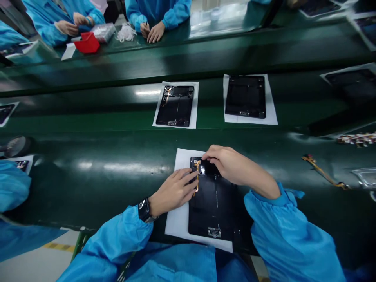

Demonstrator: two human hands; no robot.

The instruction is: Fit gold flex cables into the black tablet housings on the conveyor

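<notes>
A black tablet back panel lies on a white sheet on the green bench in front of me. My left hand, with a dark watch on its wrist, lies on the panel's upper left edge, fingers stretched toward an orange flex cable. My right hand is bent over the panel's top, its fingertips pressed together at the cable's upper end by the corner. What the fingertips pinch is too small to make out.
Two more black panels on white sheets lie on the green conveyor belt beyond. A loose orange flex cable lies at right. Other people in blue sleeves work across the belt, near a red tray.
</notes>
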